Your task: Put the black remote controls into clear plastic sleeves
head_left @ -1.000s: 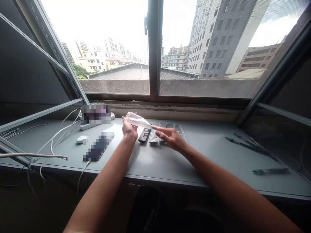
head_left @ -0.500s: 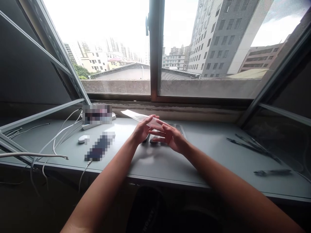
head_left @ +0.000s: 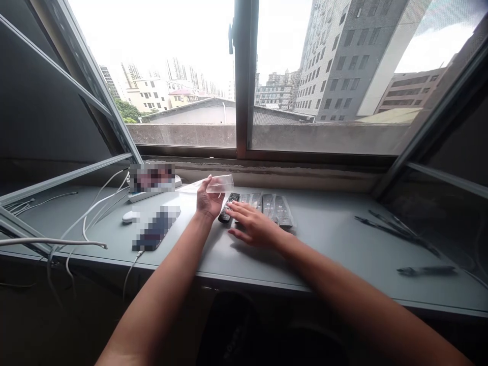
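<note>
Holding the clear sleeve [head_left: 225, 182] in my left hand [head_left: 209, 203] alone now frees my right hand [head_left: 253, 223], empty, near the remote [head_left: 224, 217] at five o'clock.

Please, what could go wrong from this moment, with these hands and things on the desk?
The thin translucent sleeve in the left hand could crumple or slip.
The right hand, close to the black remote, might nudge it or the wrapped remotes beside it.
The left forearm, near the phone, might catch its white cable, which hangs over the edge of the desk.
</note>
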The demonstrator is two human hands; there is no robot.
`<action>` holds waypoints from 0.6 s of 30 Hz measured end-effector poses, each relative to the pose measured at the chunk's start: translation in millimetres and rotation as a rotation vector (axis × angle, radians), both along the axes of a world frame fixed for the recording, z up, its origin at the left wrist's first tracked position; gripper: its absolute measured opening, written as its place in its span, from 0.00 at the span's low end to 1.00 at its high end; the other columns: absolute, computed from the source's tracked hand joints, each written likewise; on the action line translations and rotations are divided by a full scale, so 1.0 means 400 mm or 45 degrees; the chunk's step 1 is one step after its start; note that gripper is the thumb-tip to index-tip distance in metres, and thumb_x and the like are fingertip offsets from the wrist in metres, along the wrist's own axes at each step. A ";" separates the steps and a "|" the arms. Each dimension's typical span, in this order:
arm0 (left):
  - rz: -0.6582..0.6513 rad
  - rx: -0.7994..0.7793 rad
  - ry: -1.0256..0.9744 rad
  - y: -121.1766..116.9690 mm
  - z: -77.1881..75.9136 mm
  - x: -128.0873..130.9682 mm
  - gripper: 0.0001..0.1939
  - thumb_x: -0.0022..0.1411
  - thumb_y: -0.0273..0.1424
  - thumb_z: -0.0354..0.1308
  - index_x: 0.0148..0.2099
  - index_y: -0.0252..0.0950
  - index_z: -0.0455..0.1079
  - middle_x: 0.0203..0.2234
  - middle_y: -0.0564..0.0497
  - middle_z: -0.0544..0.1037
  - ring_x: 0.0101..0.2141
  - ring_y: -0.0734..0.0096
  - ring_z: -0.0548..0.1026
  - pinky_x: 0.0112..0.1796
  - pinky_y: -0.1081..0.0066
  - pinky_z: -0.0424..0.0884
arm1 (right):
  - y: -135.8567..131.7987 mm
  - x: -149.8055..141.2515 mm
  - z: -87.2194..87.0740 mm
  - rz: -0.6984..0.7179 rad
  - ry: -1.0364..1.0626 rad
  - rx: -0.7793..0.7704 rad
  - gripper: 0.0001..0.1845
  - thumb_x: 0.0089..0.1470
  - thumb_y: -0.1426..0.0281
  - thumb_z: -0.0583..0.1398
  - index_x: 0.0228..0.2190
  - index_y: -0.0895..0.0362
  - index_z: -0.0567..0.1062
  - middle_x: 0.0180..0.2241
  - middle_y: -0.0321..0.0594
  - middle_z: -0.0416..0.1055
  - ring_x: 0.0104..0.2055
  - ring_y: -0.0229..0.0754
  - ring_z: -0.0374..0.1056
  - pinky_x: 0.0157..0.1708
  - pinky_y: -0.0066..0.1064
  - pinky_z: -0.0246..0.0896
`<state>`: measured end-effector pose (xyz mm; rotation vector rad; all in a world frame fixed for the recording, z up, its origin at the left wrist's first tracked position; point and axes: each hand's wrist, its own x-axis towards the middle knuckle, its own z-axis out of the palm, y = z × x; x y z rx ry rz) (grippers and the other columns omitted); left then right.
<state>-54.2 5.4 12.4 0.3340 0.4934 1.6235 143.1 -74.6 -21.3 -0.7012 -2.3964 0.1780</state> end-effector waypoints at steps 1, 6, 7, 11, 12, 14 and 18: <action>0.001 0.003 -0.003 -0.001 0.001 0.001 0.06 0.64 0.28 0.69 0.42 0.39 0.76 0.37 0.52 0.84 0.36 0.70 0.84 0.42 0.70 0.78 | 0.004 -0.008 -0.007 0.010 -0.082 0.016 0.33 0.70 0.59 0.64 0.71 0.53 0.70 0.74 0.50 0.63 0.78 0.61 0.54 0.77 0.61 0.46; -0.006 0.032 -0.009 -0.002 0.005 0.005 0.06 0.64 0.27 0.69 0.42 0.38 0.76 0.36 0.52 0.84 0.35 0.70 0.84 0.41 0.70 0.78 | -0.006 -0.020 -0.012 0.043 -0.224 0.013 0.29 0.73 0.56 0.62 0.70 0.48 0.72 0.69 0.46 0.71 0.76 0.63 0.57 0.76 0.69 0.38; -0.003 0.034 -0.004 -0.001 0.004 0.005 0.07 0.64 0.27 0.69 0.42 0.38 0.75 0.36 0.52 0.84 0.34 0.70 0.84 0.41 0.71 0.78 | -0.013 -0.019 -0.007 0.060 -0.200 0.008 0.27 0.73 0.56 0.62 0.68 0.47 0.74 0.67 0.45 0.74 0.74 0.62 0.60 0.75 0.68 0.41; 0.014 0.043 0.022 0.000 0.002 0.006 0.09 0.62 0.28 0.70 0.43 0.39 0.75 0.36 0.53 0.83 0.34 0.71 0.83 0.40 0.71 0.77 | -0.030 -0.018 0.006 0.105 -0.041 -0.033 0.17 0.73 0.61 0.62 0.59 0.47 0.82 0.51 0.43 0.84 0.57 0.54 0.73 0.64 0.53 0.64; 0.012 0.049 0.024 -0.001 0.002 0.007 0.09 0.62 0.28 0.70 0.43 0.39 0.75 0.36 0.53 0.83 0.34 0.71 0.83 0.40 0.71 0.77 | -0.030 -0.020 0.005 0.099 -0.012 -0.040 0.14 0.72 0.63 0.63 0.55 0.48 0.84 0.47 0.43 0.84 0.53 0.53 0.74 0.61 0.50 0.67; -0.001 0.070 0.024 -0.002 0.001 0.007 0.09 0.62 0.27 0.70 0.43 0.39 0.75 0.35 0.54 0.83 0.34 0.72 0.83 0.40 0.71 0.77 | -0.024 -0.021 -0.003 0.062 0.030 -0.043 0.10 0.70 0.66 0.65 0.49 0.48 0.85 0.44 0.43 0.82 0.49 0.51 0.74 0.57 0.48 0.68; -0.066 0.108 0.021 -0.008 0.001 0.010 0.12 0.61 0.27 0.72 0.44 0.39 0.74 0.36 0.54 0.83 0.35 0.72 0.84 0.40 0.72 0.77 | -0.013 -0.018 -0.021 -0.093 0.053 -0.024 0.18 0.66 0.63 0.69 0.55 0.49 0.82 0.58 0.50 0.76 0.60 0.56 0.72 0.63 0.53 0.65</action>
